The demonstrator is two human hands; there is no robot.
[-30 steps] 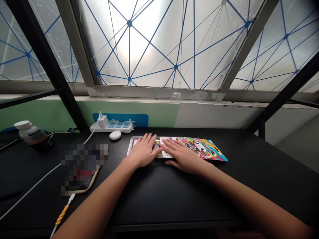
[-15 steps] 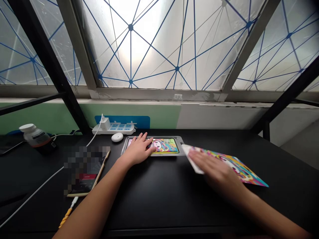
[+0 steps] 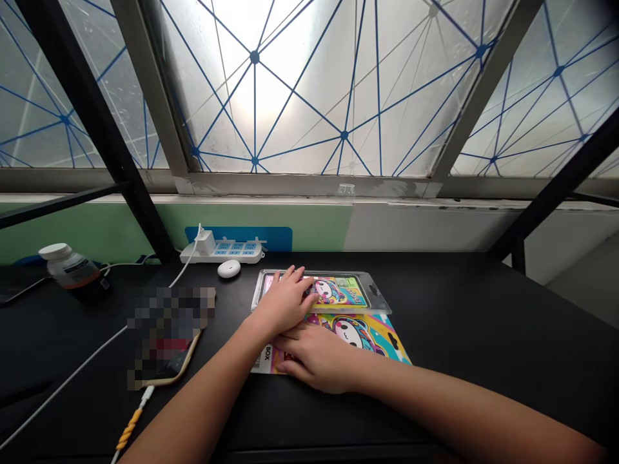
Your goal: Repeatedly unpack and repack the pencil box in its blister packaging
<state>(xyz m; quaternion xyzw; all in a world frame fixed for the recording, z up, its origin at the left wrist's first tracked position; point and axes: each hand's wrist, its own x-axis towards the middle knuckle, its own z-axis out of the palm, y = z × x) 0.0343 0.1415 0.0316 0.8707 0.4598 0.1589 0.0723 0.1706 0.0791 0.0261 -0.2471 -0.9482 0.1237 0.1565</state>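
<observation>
My left hand point(image 3: 285, 301) lies spread on the left part of a clear plastic case point(image 3: 382, 299), in which a small colourful cartoon card point(image 3: 338, 292) shows. My right hand point(image 3: 314, 353) rests flat on a larger colourful printed cardboard sheet point(image 3: 394, 340), which lies just in front of the case, its back edge meeting or passing under the case's front edge. The fingers of my right hand point left, close to my left wrist. Both hands cover parts of the printing; a white corner with lettering point(image 3: 267, 354) shows at the sheet's left.
At the left, a phone-like device point(image 3: 178, 361), partly blurred out, has a cable with a yellow spiral sleeve point(image 3: 129, 428). Behind stand a white power strip point(image 3: 236, 251), a round white case point(image 3: 229, 269) and a white-capped bottle point(image 3: 72, 270). Black posts point(image 3: 140, 212) rise beside the window.
My right hand has brought the printed sheet from the right to the front of the plastic case and laid it down. My left hand and the case have shifted slightly right and nearer.
</observation>
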